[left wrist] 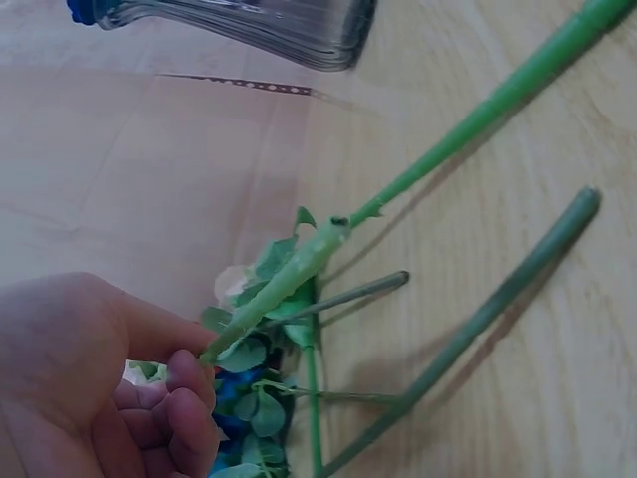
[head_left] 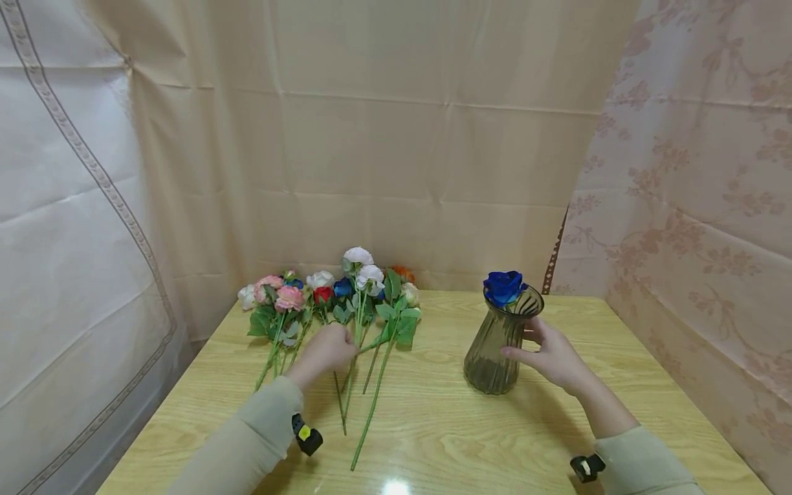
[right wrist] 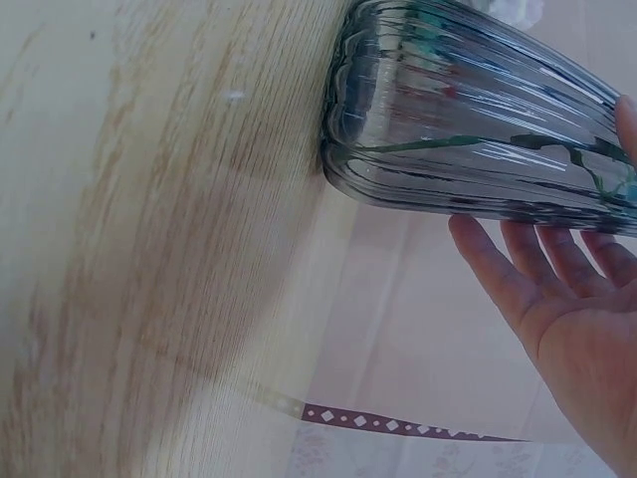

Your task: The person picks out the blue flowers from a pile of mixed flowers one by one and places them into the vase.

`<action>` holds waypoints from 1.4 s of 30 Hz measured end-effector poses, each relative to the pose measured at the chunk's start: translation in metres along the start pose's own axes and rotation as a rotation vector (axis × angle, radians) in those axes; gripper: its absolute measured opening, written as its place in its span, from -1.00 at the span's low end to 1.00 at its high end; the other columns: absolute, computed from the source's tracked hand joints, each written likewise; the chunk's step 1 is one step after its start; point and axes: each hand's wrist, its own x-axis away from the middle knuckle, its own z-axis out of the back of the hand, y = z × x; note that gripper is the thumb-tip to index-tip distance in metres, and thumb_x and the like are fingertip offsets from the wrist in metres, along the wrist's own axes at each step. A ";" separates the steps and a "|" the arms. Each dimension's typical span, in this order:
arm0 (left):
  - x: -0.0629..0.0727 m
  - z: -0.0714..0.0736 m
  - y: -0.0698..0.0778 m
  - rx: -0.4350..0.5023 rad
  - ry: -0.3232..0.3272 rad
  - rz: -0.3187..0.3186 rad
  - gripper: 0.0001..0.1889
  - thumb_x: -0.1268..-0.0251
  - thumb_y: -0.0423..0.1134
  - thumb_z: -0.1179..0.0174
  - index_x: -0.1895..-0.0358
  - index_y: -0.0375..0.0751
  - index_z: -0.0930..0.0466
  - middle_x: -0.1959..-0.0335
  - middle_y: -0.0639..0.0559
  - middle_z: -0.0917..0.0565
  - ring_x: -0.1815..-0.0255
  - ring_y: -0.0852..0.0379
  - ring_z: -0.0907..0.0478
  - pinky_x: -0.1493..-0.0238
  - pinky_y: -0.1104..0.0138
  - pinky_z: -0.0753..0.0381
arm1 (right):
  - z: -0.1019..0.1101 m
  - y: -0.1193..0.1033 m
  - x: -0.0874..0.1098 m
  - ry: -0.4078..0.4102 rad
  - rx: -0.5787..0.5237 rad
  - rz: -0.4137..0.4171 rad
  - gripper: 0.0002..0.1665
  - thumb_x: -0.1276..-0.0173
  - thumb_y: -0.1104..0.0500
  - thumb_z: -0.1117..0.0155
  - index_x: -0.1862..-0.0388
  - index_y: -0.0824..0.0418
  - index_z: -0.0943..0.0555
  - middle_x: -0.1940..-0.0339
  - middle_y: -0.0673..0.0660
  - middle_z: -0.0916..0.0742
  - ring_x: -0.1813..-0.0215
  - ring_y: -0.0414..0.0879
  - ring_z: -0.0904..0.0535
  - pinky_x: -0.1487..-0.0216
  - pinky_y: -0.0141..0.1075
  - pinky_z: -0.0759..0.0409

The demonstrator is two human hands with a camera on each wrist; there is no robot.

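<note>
Where the right hand grips, the vase holds a blue rose

Site is screened off with cloth, booth-fashion; wider room type undetermined. A beige curtain backs the wood-grain bench; a white drape and a floral-print drape close its left and right sides.

A ribbed, glassy vase is gleaming at four o'clock, wood-grain tabletop shining at six, creased cloth hanging at twelve.
</note>
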 end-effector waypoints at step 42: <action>0.010 -0.012 0.054 0.001 -0.032 -0.241 -0.73 -0.45 -0.22 -0.21 0.51 -0.07 -0.53 0.72 0.17 -0.42 0.71 0.24 -0.30 0.60 0.34 -0.34 | 0.000 -0.002 0.001 -0.006 0.000 -0.010 0.08 -0.32 -0.08 -0.50 -0.64 0.16 -0.14 -0.46 0.33 -0.45 -0.37 0.39 -0.42 -0.17 0.32 -0.49</action>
